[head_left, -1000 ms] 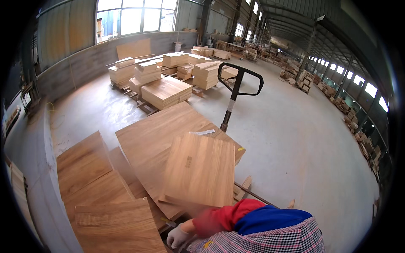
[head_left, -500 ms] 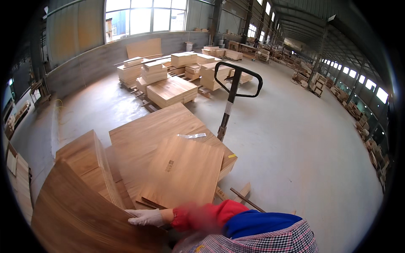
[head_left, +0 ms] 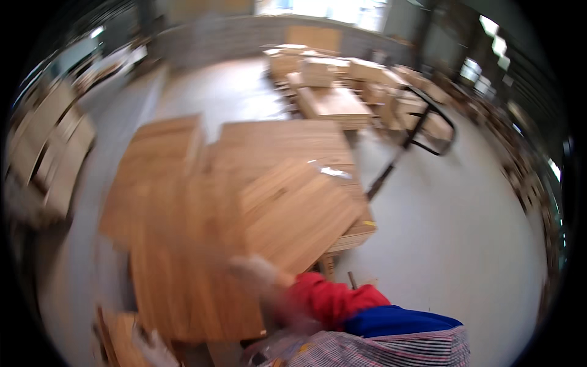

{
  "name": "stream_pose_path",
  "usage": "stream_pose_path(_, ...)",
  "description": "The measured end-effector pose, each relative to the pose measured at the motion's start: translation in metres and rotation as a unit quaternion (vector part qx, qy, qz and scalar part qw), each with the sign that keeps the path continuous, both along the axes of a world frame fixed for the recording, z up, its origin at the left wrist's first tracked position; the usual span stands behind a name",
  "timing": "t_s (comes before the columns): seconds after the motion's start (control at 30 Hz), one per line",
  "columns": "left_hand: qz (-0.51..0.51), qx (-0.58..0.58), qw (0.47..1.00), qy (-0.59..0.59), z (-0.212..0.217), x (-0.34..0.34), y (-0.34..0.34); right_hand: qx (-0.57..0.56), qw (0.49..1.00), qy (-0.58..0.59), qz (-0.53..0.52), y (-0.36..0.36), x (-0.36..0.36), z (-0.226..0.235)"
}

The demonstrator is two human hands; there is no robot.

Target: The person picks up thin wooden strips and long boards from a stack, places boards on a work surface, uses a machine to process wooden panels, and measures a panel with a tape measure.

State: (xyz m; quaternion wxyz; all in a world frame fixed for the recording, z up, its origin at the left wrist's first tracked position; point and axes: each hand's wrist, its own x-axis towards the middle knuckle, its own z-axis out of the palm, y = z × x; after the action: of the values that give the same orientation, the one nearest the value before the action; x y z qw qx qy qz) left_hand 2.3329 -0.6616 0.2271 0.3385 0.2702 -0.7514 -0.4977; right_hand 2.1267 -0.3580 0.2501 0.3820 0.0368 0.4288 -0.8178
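Observation:
A brown wood-grain panel (head_left: 195,293) lies tilted in front of me, overlapping the boards behind it. At its right edge is my right hand (head_left: 255,272), in a pale glove and smeared by motion; it appears closed on that edge. Low on the left, my left hand (head_left: 153,348), also gloved, is by the panel's near left corner. Blur hides whether its fingers grip the panel. Beside it shows another wooden board (head_left: 125,342). Past the right hand, a loose wood-grain panel (head_left: 299,214) rests askew on a wide stack of panels (head_left: 281,140).
Another panel stack (head_left: 162,147) stands at the left. The black pallet-jack handle (head_left: 437,125) rises beyond the wide stack. Further back are stacked pale boards (head_left: 333,101) near the wall. More boards (head_left: 55,147) stand at far left, and grey floor (head_left: 452,238) stretches away on the right.
The view has swung left, shifting the surroundings rightward. The held panel has turned to lie flatter and more face-on, with its grain now running toward me. My left hand has come into view.

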Motion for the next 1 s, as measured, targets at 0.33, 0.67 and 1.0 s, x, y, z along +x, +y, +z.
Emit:
stream_pose_path(0.33,0.083,-0.166,0.975,-0.125,0.022,0.173,0.087,0.044,0.996,-0.055,0.058,-0.057,0.081,-0.08)
stream_pose_path(0.67,0.295,-0.084,0.906,-0.29,-0.038,0.403,0.094,0.105,0.964,-0.1,0.224,-0.164,0.248,-0.124)
stream_pose_path(1.0,0.461,-0.171,0.749,-0.445,-0.073,0.533,-0.026,0.182,0.903,-0.172,0.349,-0.211,0.372,-0.145)
